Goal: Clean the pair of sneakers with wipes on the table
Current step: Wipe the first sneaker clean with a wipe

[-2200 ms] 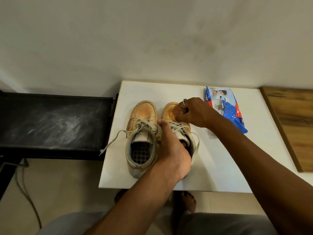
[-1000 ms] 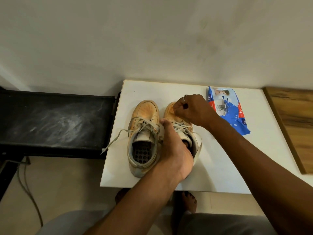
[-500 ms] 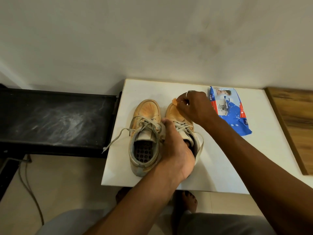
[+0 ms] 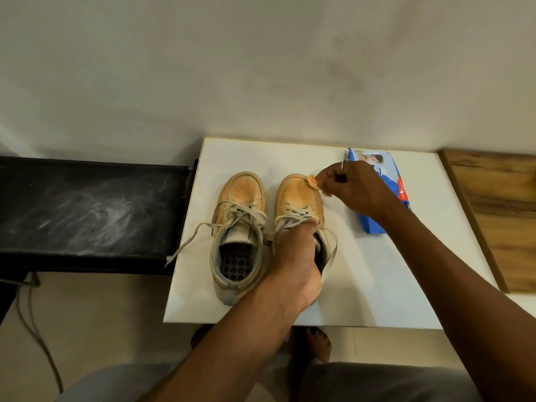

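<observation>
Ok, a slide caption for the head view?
Left hand grips one sneaker; right hand pinches a wipe at its toe.

One wide-angle camera, worn on the person's head, supplied the only view. It faced forward and steeply downward, close over the white rectangular table top (image 4: 377, 285). The left hand (image 4: 293, 265), gripping the opening of the right-side tan lace-up sneaker (image 4: 295, 195), sat near frame centre. Just beyond and right of that grip, the right hand (image 4: 356, 187) pinched a small orange-stained wipe (image 4: 312, 181). The off-white wall (image 4: 261, 68) filled the upper half beyond the grip. The black dusty bench (image 4: 87, 204) lay left of it.
</observation>
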The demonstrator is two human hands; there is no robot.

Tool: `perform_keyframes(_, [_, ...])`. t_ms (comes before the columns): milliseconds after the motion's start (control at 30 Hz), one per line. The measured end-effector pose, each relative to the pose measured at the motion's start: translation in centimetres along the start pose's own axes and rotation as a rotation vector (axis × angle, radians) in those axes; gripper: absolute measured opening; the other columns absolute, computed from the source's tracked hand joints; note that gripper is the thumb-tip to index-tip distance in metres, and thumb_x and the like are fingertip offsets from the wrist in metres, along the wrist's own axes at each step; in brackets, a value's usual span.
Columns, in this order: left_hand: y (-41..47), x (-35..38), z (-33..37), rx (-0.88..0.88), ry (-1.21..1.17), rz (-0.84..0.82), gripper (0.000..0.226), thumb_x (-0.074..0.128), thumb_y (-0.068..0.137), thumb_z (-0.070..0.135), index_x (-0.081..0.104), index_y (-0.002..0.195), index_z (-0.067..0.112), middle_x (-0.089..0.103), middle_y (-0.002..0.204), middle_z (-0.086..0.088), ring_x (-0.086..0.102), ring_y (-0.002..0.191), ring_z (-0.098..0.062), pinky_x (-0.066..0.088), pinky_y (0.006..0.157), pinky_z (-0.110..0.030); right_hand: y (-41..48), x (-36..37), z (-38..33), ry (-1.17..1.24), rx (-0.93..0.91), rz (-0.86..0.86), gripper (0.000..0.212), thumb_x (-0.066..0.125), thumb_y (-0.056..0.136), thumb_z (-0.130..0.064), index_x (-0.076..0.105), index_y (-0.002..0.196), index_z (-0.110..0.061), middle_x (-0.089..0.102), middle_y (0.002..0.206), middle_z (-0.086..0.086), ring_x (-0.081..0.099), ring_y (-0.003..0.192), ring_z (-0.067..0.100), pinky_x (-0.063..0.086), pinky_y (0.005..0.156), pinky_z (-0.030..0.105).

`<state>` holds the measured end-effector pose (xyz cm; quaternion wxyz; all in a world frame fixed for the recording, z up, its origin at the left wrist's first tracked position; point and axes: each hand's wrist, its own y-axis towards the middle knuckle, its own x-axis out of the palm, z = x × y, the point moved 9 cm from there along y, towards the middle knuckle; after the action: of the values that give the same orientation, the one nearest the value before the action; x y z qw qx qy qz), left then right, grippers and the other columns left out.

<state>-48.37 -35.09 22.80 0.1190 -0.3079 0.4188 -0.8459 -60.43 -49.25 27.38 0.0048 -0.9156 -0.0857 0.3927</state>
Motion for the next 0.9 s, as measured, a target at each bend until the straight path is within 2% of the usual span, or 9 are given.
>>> perform_keyframes(100, [-0.4,0.0,0.3,-0.019,0.041,-0.025,0.021,0.063,0.096,0.011,0.067,0.117,0.012,0.072,0.114,-0.011,0.068,0.098,-0.024,0.055,0.069,-0.03,-1.0,0.3,0.6,0.021,0.01,-0.085,0.013,0.068,0.091,-0.021,0.073,0.103,-0.019,0.072,0.093,-0.008,0.067,0.083,0.002,0.053,0.076,0.014])
perform_keyframes(167, [-0.8,0.1,0.5,-0.032,0.071,-0.058,0.012,0.068,0.093,0.012,0.069,0.105,0.012,0.073,0.1,-0.008,0.067,0.082,-0.02,0.053,0.065,-0.027,-1.5,0.0,0.5,0.036,0.01,-0.105,0.013,0.069,0.091,-0.021,0.073,0.103,-0.02,0.073,0.095,-0.007,0.068,0.083,0.001,0.054,0.075,0.013])
perform_keyframes(333, [-0.2,-0.3,1.8,0.011,0.127,-0.072,0.034,0.072,0.082,-0.002,0.068,0.115,0.003,0.07,0.1,-0.015,0.065,0.088,-0.026,0.056,0.082,-0.037,-2.6,-2.4,-0.9,0.021,0.016,-0.054,0.02,0.067,0.092,-0.026,0.073,0.109,-0.018,0.073,0.097,-0.007,0.068,0.087,0.005,0.054,0.08,0.013])
perform_keyframes(467, [0.5,-0.8,2.6,0.009,0.096,-0.06,0.019,0.066,0.078,-0.008,0.066,0.093,0.004,0.064,0.086,-0.014,0.062,0.087,-0.031,0.054,0.096,-0.049,-3.6,-2.4,-2.0,-0.053,0.011,-0.016,0.02,0.063,0.095,-0.027,0.071,0.113,-0.021,0.071,0.099,-0.007,0.066,0.09,0.01,0.054,0.084,0.021])
perform_keyframes(500, [0.6,-0.9,2.7,0.007,0.092,-0.063,0.018,0.064,0.078,-0.008,0.066,0.091,0.004,0.065,0.084,-0.014,0.064,0.086,-0.031,0.054,0.097,-0.05,-4.0,-2.0,-2.2,-0.054,0.012,-0.024,0.018,0.063,0.095,-0.026,0.072,0.11,-0.021,0.07,0.097,-0.01,0.066,0.088,0.008,0.054,0.081,0.017])
perform_keyframes(567, [0.8,-1.1,2.9,0.001,0.101,-0.065,0.021,0.063,0.079,-0.006,0.068,0.098,0.003,0.069,0.087,-0.016,0.067,0.087,-0.033,0.055,0.097,-0.053,-5.2,-0.9,-2.4,-0.054,0.003,-0.093,0.014,0.063,0.095,-0.024,0.071,0.106,-0.024,0.067,0.092,-0.018,0.064,0.084,0.0,0.051,0.073,0.009])
perform_keyframes(667, [1.2,-1.4,3.0,-0.018,0.12,-0.071,0.034,0.061,0.079,-0.004,0.069,0.112,-0.001,0.072,0.098,-0.02,0.069,0.093,-0.035,0.054,0.097,-0.052,-6.7,0.2,-2.1,0.002,0.017,-0.167,0.011,0.065,0.093,-0.027,0.07,0.102,-0.03,0.067,0.094,-0.019,0.065,0.086,0.0,0.053,0.075,0.011])
perform_keyframes(800, [1.3,-1.5,3.4,-0.028,0.136,-0.071,0.035,0.063,0.08,0.001,0.069,0.115,0.001,0.073,0.108,-0.022,0.069,0.102,-0.038,0.057,0.092,-0.048,-6.1,-0.6,-1.6,-0.044,0.042,0.049,0.016,0.063,0.095,-0.025,0.071,0.109,-0.022,0.064,0.091,-0.017,0.061,0.082,0.0,0.045,0.072,0.006])
perform_keyframes(900, [1.2,-1.5,3.4,-0.041,0.137,-0.101,0.031,0.06,0.083,0.001,0.07,0.112,0.002,0.074,0.102,-0.02,0.069,0.096,-0.036,0.057,0.082,-0.043,-6.0,0.2,-1.9,0.019,0.039,-0.034,0.016,0.064,0.094,-0.026,0.072,0.107,-0.022,0.065,0.09,-0.02,0.064,0.083,0.001,0.048,0.069,0.005])
